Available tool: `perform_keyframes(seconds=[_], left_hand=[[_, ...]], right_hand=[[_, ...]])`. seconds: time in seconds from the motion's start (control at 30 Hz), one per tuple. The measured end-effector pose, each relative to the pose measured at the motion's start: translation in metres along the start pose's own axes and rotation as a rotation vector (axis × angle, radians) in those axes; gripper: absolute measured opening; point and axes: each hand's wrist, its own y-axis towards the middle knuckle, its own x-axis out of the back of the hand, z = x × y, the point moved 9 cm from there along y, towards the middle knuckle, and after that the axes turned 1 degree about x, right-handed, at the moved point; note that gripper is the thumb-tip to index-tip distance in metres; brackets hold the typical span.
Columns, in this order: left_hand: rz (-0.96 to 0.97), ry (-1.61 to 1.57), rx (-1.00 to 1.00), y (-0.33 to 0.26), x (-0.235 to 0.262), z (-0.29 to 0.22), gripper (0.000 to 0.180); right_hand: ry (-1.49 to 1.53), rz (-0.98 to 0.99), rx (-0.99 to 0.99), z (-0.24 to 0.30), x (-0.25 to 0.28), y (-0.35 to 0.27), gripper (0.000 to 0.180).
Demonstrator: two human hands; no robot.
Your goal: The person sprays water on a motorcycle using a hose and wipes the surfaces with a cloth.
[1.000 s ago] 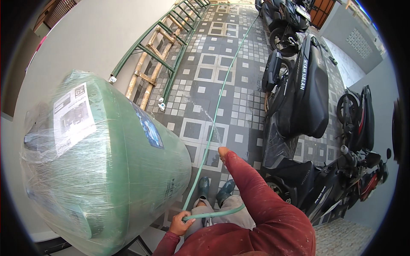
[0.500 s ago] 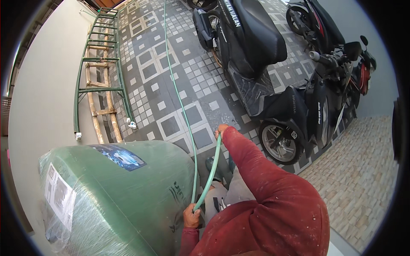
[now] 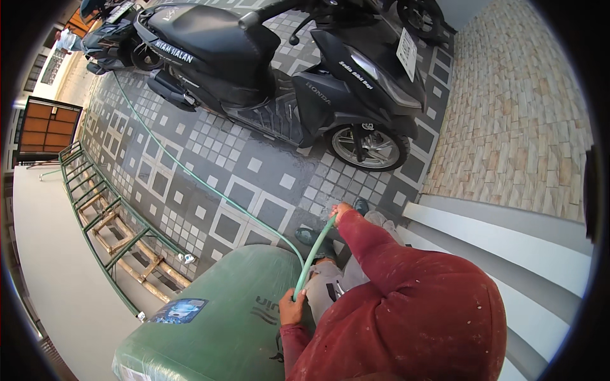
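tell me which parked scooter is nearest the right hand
The big black scooter at top centre, its front wheel nearest the right hand; the upper-left scooter and the partly hidden one behind stand farther off.

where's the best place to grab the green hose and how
Probably the raised stretch of green hose between the left hand and right hand, coming from the person's own side. It is a slim, round tube bowed up there, so fingers should wrap across it easily; the rest trails off over the tiled floor, and the green tank crowds the left.
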Motion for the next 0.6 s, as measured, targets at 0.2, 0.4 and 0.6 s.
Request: perform_keyframes(seconds=[0.2,0.4,0.6], left_hand=[[0.562,0.008,0.175,0.083,-0.122,-0.076,0.044],[1.033,-0.089,0.491,0.11,-0.362,-0.212,0.065],[1.133,0.164,0.244,0.142,-0.585,-0.302,0.05]], right_hand=[[0.048,0.334,-0.252,0.123,0.039,-0.05,0.021],[0.185,0.283,-0.249,0.234,0.113,-0.109,0.024],[0.145,0.496,-0.103,0.305,0.123,-0.158,0.023]])
